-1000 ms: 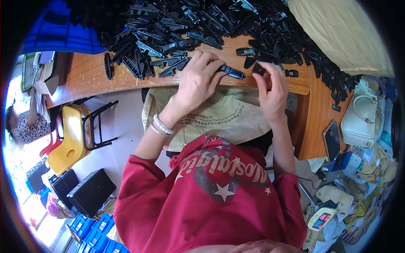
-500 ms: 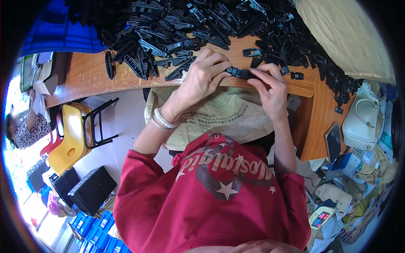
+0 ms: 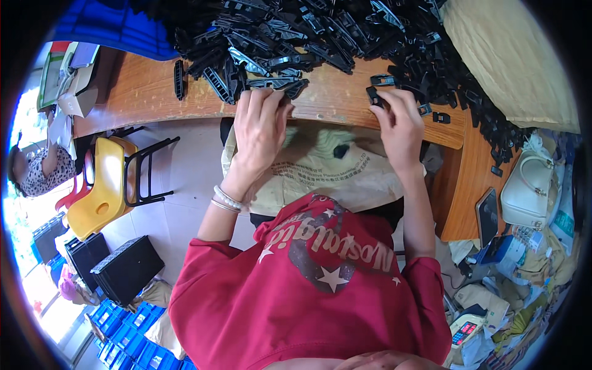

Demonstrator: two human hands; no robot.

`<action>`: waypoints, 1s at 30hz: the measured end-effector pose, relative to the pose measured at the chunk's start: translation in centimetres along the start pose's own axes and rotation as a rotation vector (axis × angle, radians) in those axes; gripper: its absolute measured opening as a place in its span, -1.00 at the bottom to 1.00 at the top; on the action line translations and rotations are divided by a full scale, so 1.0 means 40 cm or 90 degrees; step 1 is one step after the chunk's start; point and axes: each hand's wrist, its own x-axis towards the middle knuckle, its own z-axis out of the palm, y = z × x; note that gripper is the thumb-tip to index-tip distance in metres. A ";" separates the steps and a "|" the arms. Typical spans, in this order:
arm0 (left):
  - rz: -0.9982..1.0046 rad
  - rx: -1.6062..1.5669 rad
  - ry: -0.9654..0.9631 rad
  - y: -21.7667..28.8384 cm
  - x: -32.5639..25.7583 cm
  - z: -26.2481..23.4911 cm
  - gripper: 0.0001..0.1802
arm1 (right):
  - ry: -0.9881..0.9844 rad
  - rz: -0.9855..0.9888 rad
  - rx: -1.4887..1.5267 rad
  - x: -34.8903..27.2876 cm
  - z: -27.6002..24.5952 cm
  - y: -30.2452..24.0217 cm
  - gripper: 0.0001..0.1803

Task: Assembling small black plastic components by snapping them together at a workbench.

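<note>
My left hand (image 3: 262,126) reaches to the near edge of the pile, its fingers closed at a long black plastic part (image 3: 296,89); the fingertips are partly hidden. My right hand (image 3: 401,126) pinches a small black plastic piece (image 3: 374,97) between thumb and fingers, just above the table edge. Between the hands and lower down, a dark piece (image 3: 340,150) shows against the printed beige sack (image 3: 308,185) across my lap. Long ribbed black parts (image 3: 216,83) lie near my left hand. Small black clip-like pieces (image 3: 441,117) lie near my right hand.
The wooden table (image 3: 142,92) carries a large heap of black parts, with a blue bin (image 3: 117,31) at its far left. A big beige sack (image 3: 512,61) stands at the right. Nearby are a white handbag (image 3: 524,191), a phone-like dark slab (image 3: 486,216) and a yellow chair (image 3: 98,191).
The hands have moved apart. The black part they both held has left them; a dark piece now shows at the sack. Left hand went to the long parts, right hand now pinches a small piece.
</note>
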 end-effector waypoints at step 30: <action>-0.013 -0.163 -0.105 0.040 0.058 0.097 -0.76 | -0.093 0.090 0.167 0.020 -0.031 0.005 -0.73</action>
